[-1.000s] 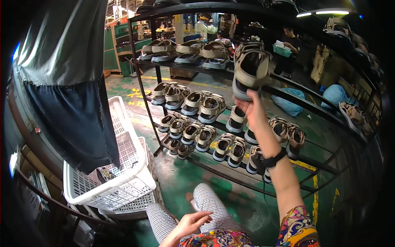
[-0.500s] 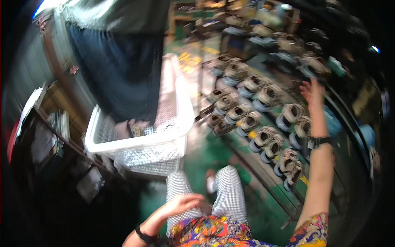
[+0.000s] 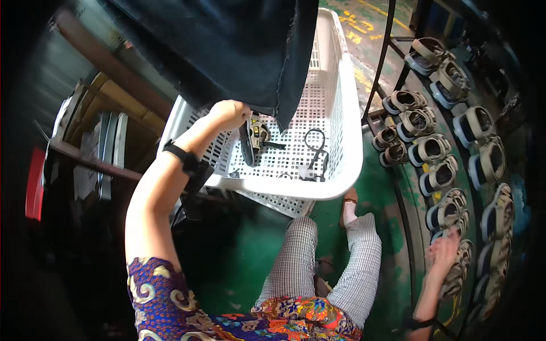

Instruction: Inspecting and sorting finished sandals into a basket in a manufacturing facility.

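My left hand [image 3: 230, 113] is closed on the lower edge of a dark curtain [image 3: 233, 51], which hangs over a white plastic basket [image 3: 273, 186]. Just beside that hand, a black and beige sandal [image 3: 254, 139] lies inside the basket. Loose black straps [image 3: 314, 149] rest on the basket's perforated bottom. On the right, my right hand [image 3: 445, 250] is blurred, its fingers apparently apart, in front of beige sandals [image 3: 448, 211] on a rack. It holds nothing that I can see.
Rows of beige sandals with pale soles [image 3: 476, 128] stand on the metal rack [image 3: 380, 74] at the right. To the left, a rusty rail [image 3: 102, 162] runs past leaning boards [image 3: 114, 148] and a red panel [image 3: 37, 184]. The floor [image 3: 244, 278] is green.
My view has turned left, bringing the basket closer. My left hand has gone from my lap to the curtain's edge. My right hand has come back from far along the rack, lower and nearer.
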The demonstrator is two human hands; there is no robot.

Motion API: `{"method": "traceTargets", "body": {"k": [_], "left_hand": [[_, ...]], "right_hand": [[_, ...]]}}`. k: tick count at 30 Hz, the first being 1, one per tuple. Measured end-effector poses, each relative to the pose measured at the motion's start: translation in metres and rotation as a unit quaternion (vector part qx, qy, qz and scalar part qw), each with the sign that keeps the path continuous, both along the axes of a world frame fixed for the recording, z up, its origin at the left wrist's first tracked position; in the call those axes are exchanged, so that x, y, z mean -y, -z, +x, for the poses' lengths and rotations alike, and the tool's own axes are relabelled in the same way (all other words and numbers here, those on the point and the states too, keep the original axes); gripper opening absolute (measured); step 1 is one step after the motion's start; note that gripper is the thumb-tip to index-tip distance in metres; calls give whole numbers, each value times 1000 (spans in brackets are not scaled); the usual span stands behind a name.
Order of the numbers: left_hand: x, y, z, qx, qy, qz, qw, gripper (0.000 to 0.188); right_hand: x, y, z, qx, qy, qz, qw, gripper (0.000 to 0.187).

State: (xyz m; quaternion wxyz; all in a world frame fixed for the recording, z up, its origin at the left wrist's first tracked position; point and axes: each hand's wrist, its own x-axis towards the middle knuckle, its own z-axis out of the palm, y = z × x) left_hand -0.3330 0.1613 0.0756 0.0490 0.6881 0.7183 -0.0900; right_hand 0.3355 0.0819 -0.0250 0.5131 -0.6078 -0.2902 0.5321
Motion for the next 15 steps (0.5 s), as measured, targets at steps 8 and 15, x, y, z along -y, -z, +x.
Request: {"method": "traceTargets", "body": {"k": [8, 15], "left_hand": [[-89, 182, -24, -192, 132, -355, 906, 26], [-36, 278, -52, -236, 208, -241, 918, 23]], "right_hand": [[75, 74, -150, 309, -320, 33, 895, 16], [71, 89, -142, 331, -261, 47, 906, 13]]}}
